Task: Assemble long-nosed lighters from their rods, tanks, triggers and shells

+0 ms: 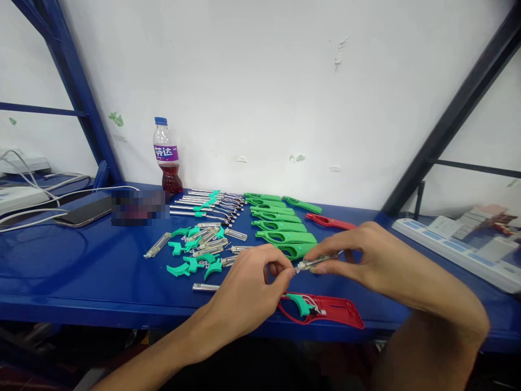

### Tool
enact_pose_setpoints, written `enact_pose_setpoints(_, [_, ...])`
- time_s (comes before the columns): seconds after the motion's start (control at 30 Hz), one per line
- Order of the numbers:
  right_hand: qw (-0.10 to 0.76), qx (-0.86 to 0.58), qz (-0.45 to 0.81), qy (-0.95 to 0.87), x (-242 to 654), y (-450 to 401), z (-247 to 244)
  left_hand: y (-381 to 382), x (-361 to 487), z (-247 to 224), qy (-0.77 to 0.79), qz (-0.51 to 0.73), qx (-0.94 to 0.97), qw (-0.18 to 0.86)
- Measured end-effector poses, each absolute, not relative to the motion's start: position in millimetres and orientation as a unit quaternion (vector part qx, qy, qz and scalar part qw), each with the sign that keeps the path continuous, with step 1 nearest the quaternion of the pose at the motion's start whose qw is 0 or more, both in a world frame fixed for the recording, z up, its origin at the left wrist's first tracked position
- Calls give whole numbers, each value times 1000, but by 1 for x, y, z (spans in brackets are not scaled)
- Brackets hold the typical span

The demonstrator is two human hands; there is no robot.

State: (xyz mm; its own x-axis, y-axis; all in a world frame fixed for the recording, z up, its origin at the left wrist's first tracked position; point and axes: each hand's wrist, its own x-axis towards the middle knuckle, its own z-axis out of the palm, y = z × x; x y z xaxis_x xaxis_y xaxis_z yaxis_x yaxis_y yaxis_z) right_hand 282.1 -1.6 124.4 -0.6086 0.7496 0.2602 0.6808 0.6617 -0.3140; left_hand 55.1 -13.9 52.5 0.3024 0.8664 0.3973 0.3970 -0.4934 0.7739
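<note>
My right hand (354, 252) pinches a clear lighter fuel tank (311, 264) between thumb and fingers. At the tank's left end, the thumb and forefinger of my left hand (258, 279) are pressed together on its small tip; any tiny part there is hidden. Below my hands lies a red lighter shell half (342, 312), with a green trigger (300, 303) and wires inside. A metal lighter tube (205, 287) sticks out left of my left hand, which covers part of it. Loose green triggers (178, 270) and clear tanks (158, 245) lie to the left.
Green shell halves (280, 225) line the table's back, near a red one (329, 221). Wired metal tubes (183, 207) lie behind the triggers. A drink bottle (166, 157) stands by the wall. A phone (87, 209) is at left, a power strip (456, 252) at right.
</note>
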Motion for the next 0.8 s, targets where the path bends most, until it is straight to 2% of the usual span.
enact_pose_setpoints(0.4, [176,-397,104,-895,281,-2,128,-18,55,46,379,420,803,188])
enact_pose_setpoints(0.8, [185,-396,122,-891,281,-2,128,-21,56,46,369,418,813,166])
